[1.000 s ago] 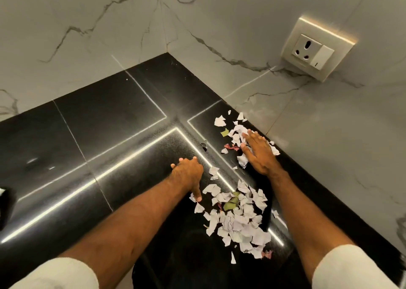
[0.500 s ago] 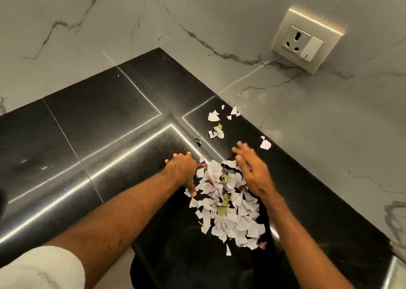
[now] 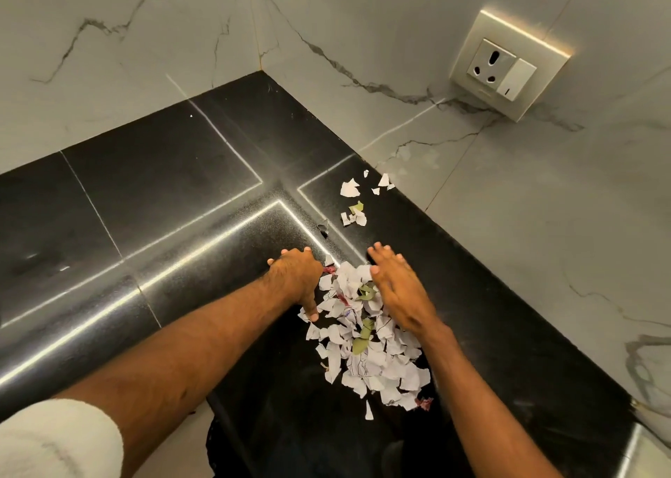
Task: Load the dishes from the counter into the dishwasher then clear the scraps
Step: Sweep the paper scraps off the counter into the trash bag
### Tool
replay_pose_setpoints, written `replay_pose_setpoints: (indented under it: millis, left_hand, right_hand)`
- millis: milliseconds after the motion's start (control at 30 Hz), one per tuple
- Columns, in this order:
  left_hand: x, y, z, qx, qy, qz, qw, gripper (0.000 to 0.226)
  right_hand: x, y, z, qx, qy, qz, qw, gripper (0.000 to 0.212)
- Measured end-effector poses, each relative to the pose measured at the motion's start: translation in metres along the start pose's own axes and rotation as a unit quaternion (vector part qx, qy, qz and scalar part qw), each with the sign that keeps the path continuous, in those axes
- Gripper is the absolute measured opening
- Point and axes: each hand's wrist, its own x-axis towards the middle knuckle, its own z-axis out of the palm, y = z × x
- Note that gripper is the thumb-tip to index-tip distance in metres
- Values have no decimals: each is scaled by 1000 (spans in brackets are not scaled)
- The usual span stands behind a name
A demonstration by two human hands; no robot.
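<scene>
Left hand [image 3: 296, 278], right hand [image 3: 399, 292] flanking ragged paper scraps [image 3: 366, 354] on glossy black worktop [image 3: 163, 205]; right fingers [image 3: 383, 258] lying straight, together; left fingers [image 3: 290, 256] foreshortened, curl unclear.

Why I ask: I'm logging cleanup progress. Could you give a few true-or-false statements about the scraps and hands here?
The left hand and right hand flank the scrap pile. True.
Every scrap is in that pile. False: stray scraps lie apart, farther back.
A plug sits in the wall socket. False: it is empty.
The counter is black. True.
The right hand grips a plate. False: its fingers are straight, holding nothing.
</scene>
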Motion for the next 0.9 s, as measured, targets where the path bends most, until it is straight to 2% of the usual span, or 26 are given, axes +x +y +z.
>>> replay_pose_setpoints:
  millis: [67,133,233,333,567,667,800,900]
  left_hand:
    - [-1,0,0,-3,2,1,1000,102]
    - [-3,-2,1,-7,4,5,1000,103]
    - [-4,-2,0,-8,2,6,1000,105]
    - [-5,-1,-3,-17,-9,5,1000,108]
    - [-5,0,-8,-21,-33,3,999,115]
    - [-5,-1,-8,-15,-29,8,999,113]
    - [-5,-2,-6,-24,-26,13,999,108]
    - [-7,-2,-6,-17,-19,10,1000,111]
  right_hand:
    - [-4,-13,5,91,-27,-11,995,60]
    - [10,-24,-1,120,-13,-30,992,57]
    - [60,-32,-21,69,46,-61,995,57]
    - [124,-39,-45,19,62,-48,997,63]
    - [223,-20,-59,-68,-9,-13,998,78]
    - [226,-9,-41,-63,-30,9,998,92]
    - [190,-15,-16,-67,-9,-20,998,73]
    - [146,-28,-3,-53,-51,-71,995,69]
